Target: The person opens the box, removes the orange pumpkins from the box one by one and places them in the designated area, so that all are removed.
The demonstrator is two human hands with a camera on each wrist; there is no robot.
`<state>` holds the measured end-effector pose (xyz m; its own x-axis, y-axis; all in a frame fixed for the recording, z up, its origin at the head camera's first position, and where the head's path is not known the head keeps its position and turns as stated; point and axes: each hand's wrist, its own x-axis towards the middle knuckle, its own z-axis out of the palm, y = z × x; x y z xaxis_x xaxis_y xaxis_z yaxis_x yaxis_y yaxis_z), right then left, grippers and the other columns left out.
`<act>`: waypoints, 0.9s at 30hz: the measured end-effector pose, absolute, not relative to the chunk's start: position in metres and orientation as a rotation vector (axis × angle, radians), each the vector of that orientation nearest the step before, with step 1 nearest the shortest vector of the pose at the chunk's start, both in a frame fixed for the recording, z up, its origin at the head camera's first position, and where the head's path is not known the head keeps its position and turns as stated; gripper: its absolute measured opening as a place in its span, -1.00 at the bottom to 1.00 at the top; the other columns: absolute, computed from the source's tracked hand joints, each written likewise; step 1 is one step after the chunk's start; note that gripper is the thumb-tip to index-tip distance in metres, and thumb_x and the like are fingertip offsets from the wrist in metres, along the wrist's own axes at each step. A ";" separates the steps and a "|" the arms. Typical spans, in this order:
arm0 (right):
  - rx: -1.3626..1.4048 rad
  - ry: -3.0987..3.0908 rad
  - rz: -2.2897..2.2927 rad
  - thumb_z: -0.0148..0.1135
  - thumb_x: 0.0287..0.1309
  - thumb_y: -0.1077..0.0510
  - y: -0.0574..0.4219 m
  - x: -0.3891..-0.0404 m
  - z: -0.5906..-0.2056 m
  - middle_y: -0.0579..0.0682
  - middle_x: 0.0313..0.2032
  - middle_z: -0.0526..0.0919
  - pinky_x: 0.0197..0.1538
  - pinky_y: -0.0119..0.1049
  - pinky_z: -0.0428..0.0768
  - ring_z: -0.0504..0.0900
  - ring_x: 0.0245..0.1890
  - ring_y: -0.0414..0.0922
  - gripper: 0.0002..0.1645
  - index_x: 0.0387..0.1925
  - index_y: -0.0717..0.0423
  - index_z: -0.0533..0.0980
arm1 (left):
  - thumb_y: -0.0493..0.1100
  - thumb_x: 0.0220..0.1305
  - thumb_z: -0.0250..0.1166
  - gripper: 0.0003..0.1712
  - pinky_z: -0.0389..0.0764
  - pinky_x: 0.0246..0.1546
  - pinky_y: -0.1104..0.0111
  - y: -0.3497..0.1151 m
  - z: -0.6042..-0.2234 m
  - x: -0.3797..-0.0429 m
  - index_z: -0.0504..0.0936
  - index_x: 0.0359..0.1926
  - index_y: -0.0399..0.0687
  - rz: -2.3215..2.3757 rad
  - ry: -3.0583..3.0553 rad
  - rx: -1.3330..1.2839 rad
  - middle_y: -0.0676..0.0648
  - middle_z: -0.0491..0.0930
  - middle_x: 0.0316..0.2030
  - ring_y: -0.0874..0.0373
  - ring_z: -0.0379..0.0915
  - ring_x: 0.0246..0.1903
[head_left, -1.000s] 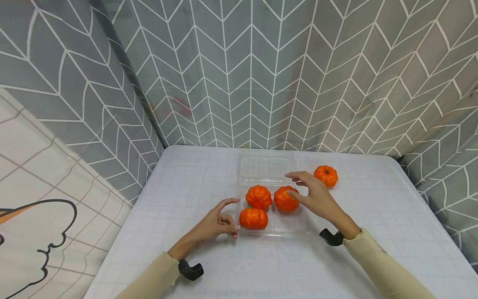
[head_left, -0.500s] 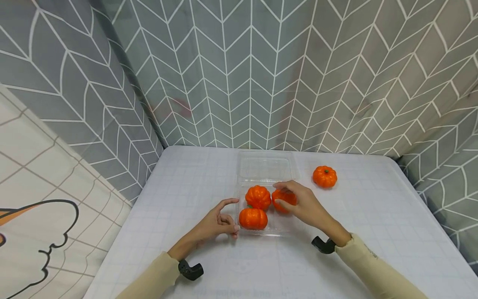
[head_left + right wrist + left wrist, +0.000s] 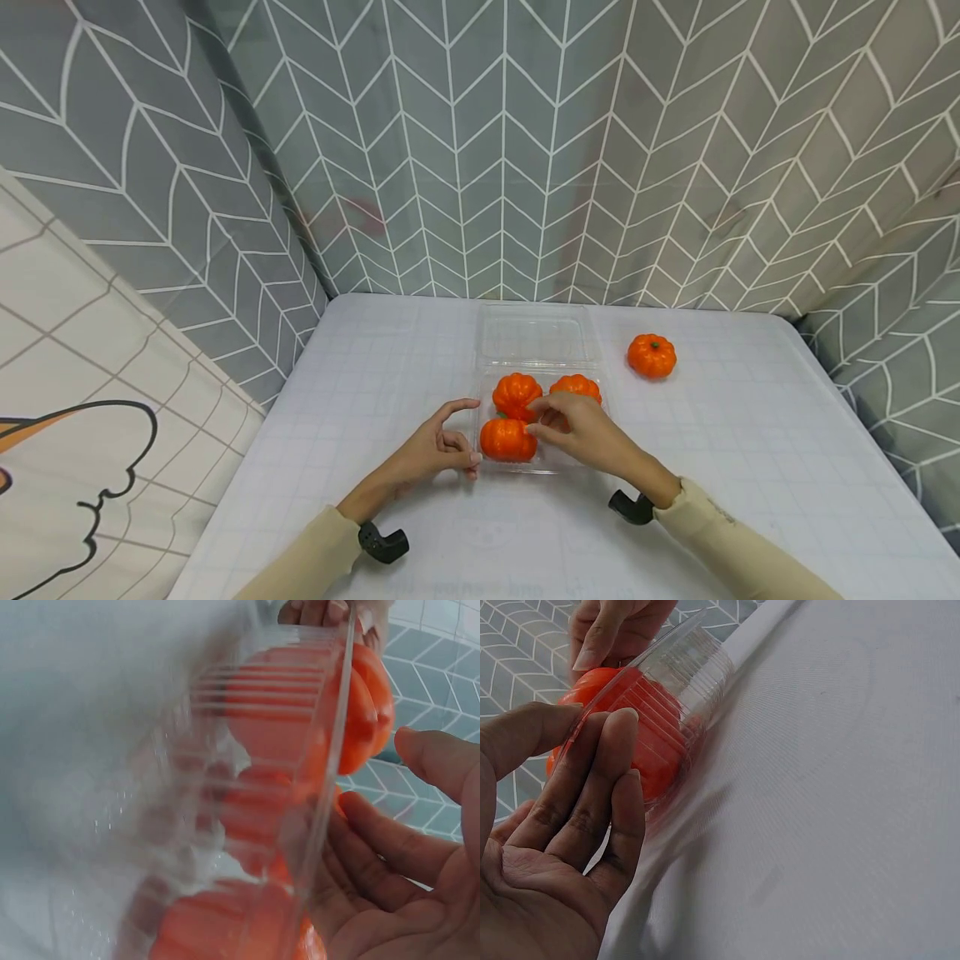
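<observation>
On the white tabletop (image 3: 390,358), set down near the middle with lid (image 3: 536,335) folded back away from the person: a clear container (image 3: 546,459). Inside: near-left pumpkin (image 3: 508,440), far-left pumpkin (image 3: 516,393) just behind, and far-right pumpkin (image 3: 579,384), partly hidden by the right hand (image 3: 585,429). Beyond the right rim, apart from the rest: loose pumpkin (image 3: 652,357), upright. At the left rim, left hand (image 3: 438,446) with thumb and curled fingers pinching lightly, apparently for steadying. Above the base, right hand with thumb and fingertips apart, just beside the near-left pumpkin; cannot tell contact from a slight gap.

Likeliest trouble, as a judgement: rolling of the near-left pumpkin into neighbours after a stray nudge from the right fingers, owing to rounded sides on slick plastic. Also possible: skidding or tilting of so light a container, from too hard a pull or too slack a hold at one rim.

Hinge running left to right, lid pointing away from the person; container's long axis, opened, apparently front to back. Near-left pumpkin wider left to right; loose pumpkin nearly round, stem pointing up.
</observation>
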<state>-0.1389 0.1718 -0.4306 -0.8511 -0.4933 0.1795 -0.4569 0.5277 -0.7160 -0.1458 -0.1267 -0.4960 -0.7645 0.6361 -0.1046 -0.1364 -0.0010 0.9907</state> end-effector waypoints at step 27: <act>-0.657 2.651 -1.032 0.23 0.38 -0.30 0.137 -0.137 -0.452 -0.12 -0.23 0.72 -0.25 -0.27 0.56 0.55 -0.37 -0.23 -0.35 0.12 0.16 0.63 | -0.24 0.29 0.48 0.04 0.69 -0.05 0.07 -0.126 -0.496 -0.146 0.03 0.60 0.08 1.810 1.740 0.513 -0.23 0.71 -0.34 -0.06 0.70 -0.37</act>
<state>-0.1366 0.1373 -0.4517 -0.8753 -0.4816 -0.0426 -0.3261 0.6530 -0.6835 -0.1457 -0.1261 -0.4962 -0.7636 0.6360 -0.1119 -0.1368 0.0100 0.9905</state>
